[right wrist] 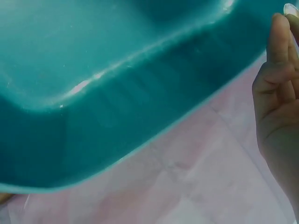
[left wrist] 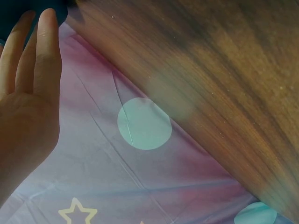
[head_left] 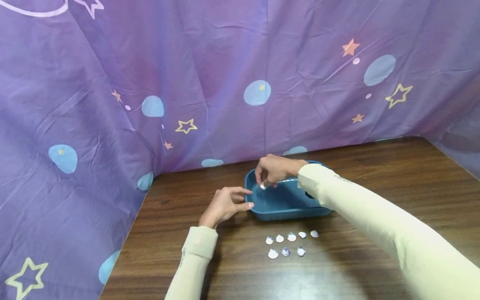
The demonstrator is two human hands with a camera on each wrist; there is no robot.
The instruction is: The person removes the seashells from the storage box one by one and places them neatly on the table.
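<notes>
A blue plastic tray [head_left: 285,214] stands on the wooden table. Over its left part my right hand [head_left: 276,167] pinches a small shiny gem [head_left: 263,186] between thumb and fingertips; a sliver of the gem [right wrist: 290,9] also shows at the top corner of the right wrist view. My left hand [head_left: 226,205] is at the tray's left end, fingers and thumb stretched out with the tips right at the rim. In the left wrist view its fingers [left wrist: 46,56] look straight. The right forearm hides part of the tray's right end.
In front of the tray, several shiny gems [head_left: 291,237] lie on the table [head_left: 168,258] in two rows, the nearer one shorter. A purple curtain [head_left: 217,83] with stars and blue spots hangs along the table's back and left edges.
</notes>
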